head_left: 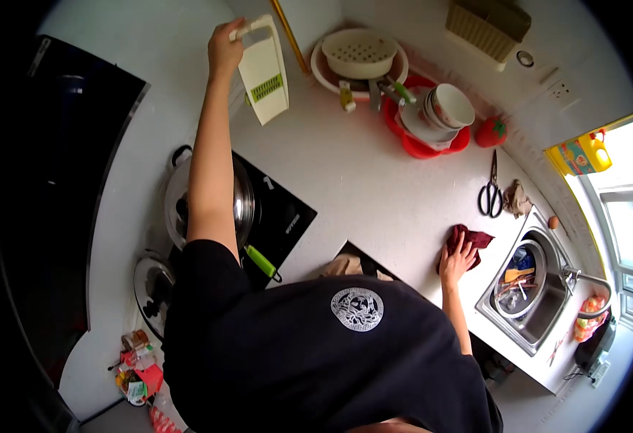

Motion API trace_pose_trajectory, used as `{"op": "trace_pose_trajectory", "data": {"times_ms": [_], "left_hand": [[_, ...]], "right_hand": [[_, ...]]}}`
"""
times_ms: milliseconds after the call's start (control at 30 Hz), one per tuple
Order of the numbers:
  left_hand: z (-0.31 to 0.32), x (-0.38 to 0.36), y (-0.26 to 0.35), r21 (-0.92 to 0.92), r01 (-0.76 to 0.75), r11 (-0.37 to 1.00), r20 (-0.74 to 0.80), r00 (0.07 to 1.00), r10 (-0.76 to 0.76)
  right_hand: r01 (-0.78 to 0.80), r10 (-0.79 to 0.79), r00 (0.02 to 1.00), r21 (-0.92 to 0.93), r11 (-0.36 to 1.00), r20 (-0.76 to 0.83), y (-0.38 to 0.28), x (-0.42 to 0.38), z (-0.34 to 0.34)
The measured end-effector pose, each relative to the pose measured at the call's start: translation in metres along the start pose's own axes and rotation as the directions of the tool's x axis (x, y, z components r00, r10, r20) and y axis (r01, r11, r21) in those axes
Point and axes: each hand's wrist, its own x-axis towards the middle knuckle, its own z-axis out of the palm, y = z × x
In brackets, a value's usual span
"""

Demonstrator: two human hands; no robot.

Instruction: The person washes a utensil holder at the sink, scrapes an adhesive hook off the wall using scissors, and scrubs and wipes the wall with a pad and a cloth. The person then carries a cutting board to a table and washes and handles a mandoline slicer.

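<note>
My left hand (226, 49) is raised at the far left of the counter, its fingers closed round the handle end of a white vegetable slicer (263, 68). A green grating insert crosses the lower part of the slicer, which hangs tilted near the wall. On the right side, my right hand (458, 258) presses on a crumpled dark red cloth (477, 238) against the countertop, with its fingers bent over the fabric. Black-handled scissors (491, 195) and a beige rag (517, 198) lie just beyond the cloth.
A lidded pan (243, 202) sits on the black stove (287, 216) under my left arm. A colander (360, 54) and a red basin (419, 148) with stacked bowls (451, 106) stand at the back. The sink (529, 335) at right holds a basin of utensils.
</note>
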Motion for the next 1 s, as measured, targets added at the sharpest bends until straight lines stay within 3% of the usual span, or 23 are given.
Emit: {"op": "trace_pose_trajectory", "data": {"times_ms": [133,167,267,367,467,567,667,767,800,867,900,933,1000], "left_hand": [[0.001,-0.015,0.014,-0.177,0.067,0.982,0.039,0.997,-0.061],[0.002,-0.014,0.006,-0.257,0.217,0.942,0.191,0.967,-0.171],[-0.005,-0.028,0.049,-0.25,0.292,0.923,0.298,0.93,-0.214],[-0.012,-0.044,0.101,-0.388,0.49,0.78,0.446,0.841,-0.306],[-0.011,-0.06,0.126,-0.333,0.581,0.743,0.542,0.763,-0.353],[-0.015,-0.079,0.171,-0.406,0.708,0.578,0.673,0.66,-0.335],[-0.005,-0.11,0.214,-0.456,0.806,0.376,0.746,0.577,-0.332],[0.014,-0.151,0.257,-0.44,0.874,0.208,0.817,0.485,-0.312],[0.022,-0.168,0.273,-0.429,0.891,0.148,0.843,0.454,-0.288],[0.039,-0.208,0.309,-0.415,0.91,0.02,0.87,0.403,-0.284],[0.048,-0.23,0.322,-0.393,0.919,-0.029,0.895,0.375,-0.244],[0.058,-0.25,0.339,-0.365,0.928,-0.078,0.918,0.345,-0.198],[0.076,-0.296,0.39,-0.373,0.918,-0.133,0.917,0.342,-0.206]], "right_hand": [[0.021,-0.022,1.0,-0.022,1.0,-0.008,0.003,-0.001,0.005],[0.022,-0.022,1.0,-0.016,1.0,-0.01,0.003,-0.001,0.006],[0.039,-0.039,0.999,-0.002,0.999,-0.028,0.004,-0.001,0.007],[0.023,-0.023,1.0,-0.005,1.0,-0.012,0.003,-0.001,0.005],[-0.016,0.016,1.0,0.012,1.0,0.022,0.003,0.001,0.006],[-0.026,0.02,0.998,0.088,0.996,0.067,0.007,0.001,0.006],[0.023,-0.072,0.971,0.214,0.977,0.227,0.015,0.007,-0.028],[0.078,-0.203,0.957,0.492,0.867,0.207,0.049,0.014,-0.048],[0.059,-0.234,0.95,0.62,0.783,0.205,0.06,0.014,-0.069],[-0.256,-0.116,0.937,0.874,0.413,0.329,0.078,0.003,-0.104],[-0.412,-0.197,0.893,0.911,0.011,0.406,0.094,-0.003,-0.116],[-0.524,-0.234,0.846,0.828,-0.199,0.479,0.109,-0.011,-0.14],[-0.53,-0.388,0.845,0.484,-0.696,0.367,0.145,-0.03,-0.169]]}}
